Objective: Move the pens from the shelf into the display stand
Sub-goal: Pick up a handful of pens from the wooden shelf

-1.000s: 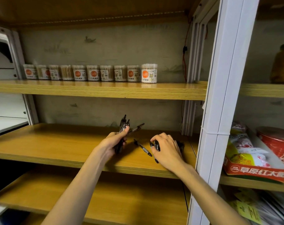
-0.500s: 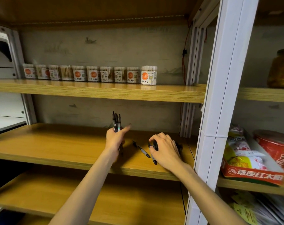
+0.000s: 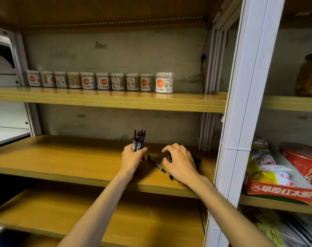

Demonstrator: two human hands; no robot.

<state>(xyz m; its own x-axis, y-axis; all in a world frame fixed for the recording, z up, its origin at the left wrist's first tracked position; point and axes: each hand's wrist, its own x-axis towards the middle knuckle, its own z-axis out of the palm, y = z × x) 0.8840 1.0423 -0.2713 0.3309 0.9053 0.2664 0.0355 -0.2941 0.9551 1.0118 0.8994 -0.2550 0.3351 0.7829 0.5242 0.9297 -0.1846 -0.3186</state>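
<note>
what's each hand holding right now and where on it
The left hand grips a bunch of pens by their lower ends, tips upright. The right hand curls over pens on the shelf; its grip cannot be told.

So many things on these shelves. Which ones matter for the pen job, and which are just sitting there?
Part of the job:
- pen bundle, held upright by the left hand
- loose pen lying on the middle shelf
- right hand, curled over more pens

Just lying about:
- swab jars on the upper shelf
- snack box
- red tub
- amber jar
</note>
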